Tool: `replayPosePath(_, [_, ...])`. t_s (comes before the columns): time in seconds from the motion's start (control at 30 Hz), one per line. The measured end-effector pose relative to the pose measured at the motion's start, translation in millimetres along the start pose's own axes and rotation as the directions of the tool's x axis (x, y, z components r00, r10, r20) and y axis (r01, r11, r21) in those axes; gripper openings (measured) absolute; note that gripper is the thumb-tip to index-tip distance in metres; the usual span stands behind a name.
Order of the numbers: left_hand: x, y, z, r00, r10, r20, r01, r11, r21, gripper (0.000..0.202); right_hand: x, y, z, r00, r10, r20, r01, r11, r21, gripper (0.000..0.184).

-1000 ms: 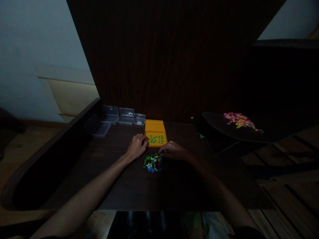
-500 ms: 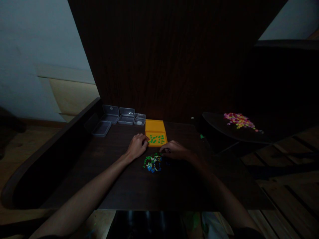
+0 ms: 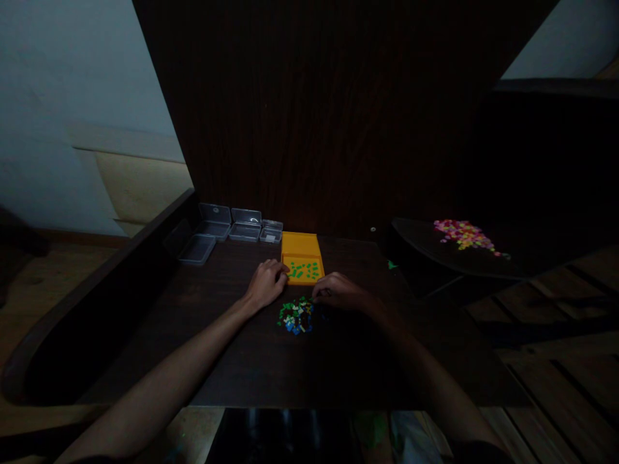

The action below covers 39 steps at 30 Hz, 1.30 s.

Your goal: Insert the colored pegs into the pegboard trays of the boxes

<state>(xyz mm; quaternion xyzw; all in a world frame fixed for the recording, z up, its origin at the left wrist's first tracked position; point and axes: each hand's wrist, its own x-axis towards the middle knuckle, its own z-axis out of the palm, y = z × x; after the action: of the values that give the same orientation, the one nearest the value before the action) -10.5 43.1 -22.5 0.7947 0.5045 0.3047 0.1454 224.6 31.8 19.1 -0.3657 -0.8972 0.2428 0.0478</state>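
An open orange box (image 3: 300, 246) holding small green pieces sits on the dark table (image 3: 232, 361). Just in front of it lies a small pile of mixed beads (image 3: 295, 315), green, blue and white. My left hand (image 3: 264, 284) rests curled at the box's left front corner, fingertips touching its edge. My right hand (image 3: 338, 292) lies curled to the right of the pile, fingertips pinched near the box's front right corner. The dim light hides whether either hand holds a piece.
Several clear plastic boxes (image 3: 232, 226) stand open at the table's back left. A pile of pink and yellow pieces (image 3: 463, 234) lies on a dark round surface to the right. A dark wooden panel rises behind the table; a raised rim runs along the left.
My right hand has edged slightly rightward and toward the orange box. My left hand has stayed put.
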Motion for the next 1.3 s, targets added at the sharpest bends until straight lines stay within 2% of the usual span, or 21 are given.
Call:
replayPosePath(0.23, [0,2,-1.7,1.000,-0.006,0.011,0.006,1.000,0.011,0.019,3,-1,-1,0.998,0.059,0.008,-0.059,0.998,0.021,0.018])
replayPosePath(0.63, [0,2,-1.7,1.000,0.004,0.011,-0.004,1.000,0.007,0.018,6,4,2,0.999,-0.035,0.031,0.034,0.999,0.033,0.018])
replayPosePath(0.9, [0,1,-1.0,1.000,0.000,0.018,0.000,1.000,0.016,0.019,4,6,5,0.999,0.045,0.011,-0.045,0.998,0.054,0.024])
replayPosePath(1.13, [0,0,0.3,1.000,0.012,0.014,-0.012,1.000,0.002,0.019,3,6,6,0.999,-0.035,0.005,0.034,0.999,0.037,0.019])
replayPosePath(1.3, [0,0,0.3,1.000,0.007,0.018,-0.007,1.000,0.015,0.019,2,9,7,1.000,0.008,-0.004,-0.008,0.999,0.041,0.022])
